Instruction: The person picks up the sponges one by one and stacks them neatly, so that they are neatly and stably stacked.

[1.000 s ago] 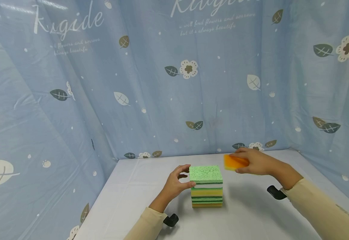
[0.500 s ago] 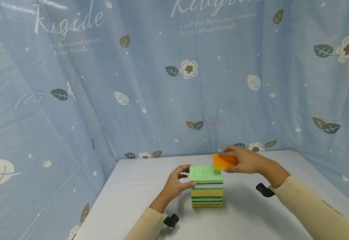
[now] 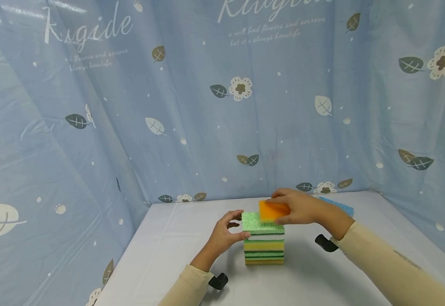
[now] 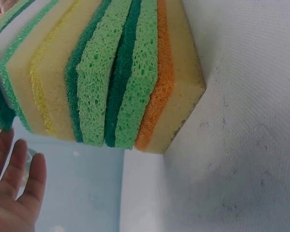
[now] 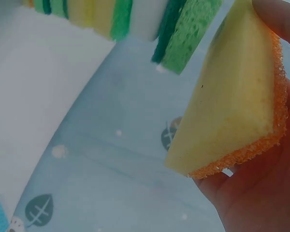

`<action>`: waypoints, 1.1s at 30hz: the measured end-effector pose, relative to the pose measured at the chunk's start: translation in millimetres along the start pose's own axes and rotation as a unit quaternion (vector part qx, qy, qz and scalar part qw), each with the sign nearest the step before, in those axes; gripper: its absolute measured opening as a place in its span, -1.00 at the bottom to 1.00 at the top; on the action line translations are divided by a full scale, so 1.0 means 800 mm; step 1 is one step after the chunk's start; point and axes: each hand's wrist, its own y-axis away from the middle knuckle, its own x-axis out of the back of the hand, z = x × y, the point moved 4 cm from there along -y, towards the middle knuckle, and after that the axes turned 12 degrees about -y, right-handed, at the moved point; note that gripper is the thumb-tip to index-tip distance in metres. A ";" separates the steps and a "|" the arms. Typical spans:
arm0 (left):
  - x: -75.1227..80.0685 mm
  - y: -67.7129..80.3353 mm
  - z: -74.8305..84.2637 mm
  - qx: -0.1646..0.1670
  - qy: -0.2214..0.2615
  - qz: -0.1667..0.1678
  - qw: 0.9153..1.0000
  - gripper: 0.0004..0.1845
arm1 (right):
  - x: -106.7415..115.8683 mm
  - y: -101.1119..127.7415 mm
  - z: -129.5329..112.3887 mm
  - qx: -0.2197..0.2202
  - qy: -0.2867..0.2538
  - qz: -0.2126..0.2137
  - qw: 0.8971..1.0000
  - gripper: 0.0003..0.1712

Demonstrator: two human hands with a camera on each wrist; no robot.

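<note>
A stack of several scrub sponges [image 3: 264, 246] stands on the white-covered table, its layers green, white, yellow and orange. My left hand [image 3: 221, 233] is at its left side, thumb on the near corner of the light green top sponge [image 3: 253, 221] and fingers behind it. In the left wrist view, the lower fingers of that hand [image 4: 14, 179] lie apart from the stack. My right hand [image 3: 300, 207] grips an orange and pale yellow sponge [image 3: 272, 211], tilted over the right part of the stack. The right wrist view shows this sponge [image 5: 232, 96] orange side toward the palm.
A blue sponge [image 3: 338, 207] lies at the back right of the table [image 3: 184, 238], partly behind the right forearm. Blue curtains [image 3: 191, 106] with leaf and flower prints hang at the back and sides.
My right hand has moved left with the orange and yellow sponge, from beside the stack to over it. The blue sponge has come into view behind that arm. My left hand stays in place.
</note>
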 end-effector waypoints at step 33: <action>0.006 -0.001 -0.001 -0.004 0.010 -0.005 1.000 -0.36 | -0.029 -0.032 -0.041 0.026 -0.019 -0.030 0.999 -0.30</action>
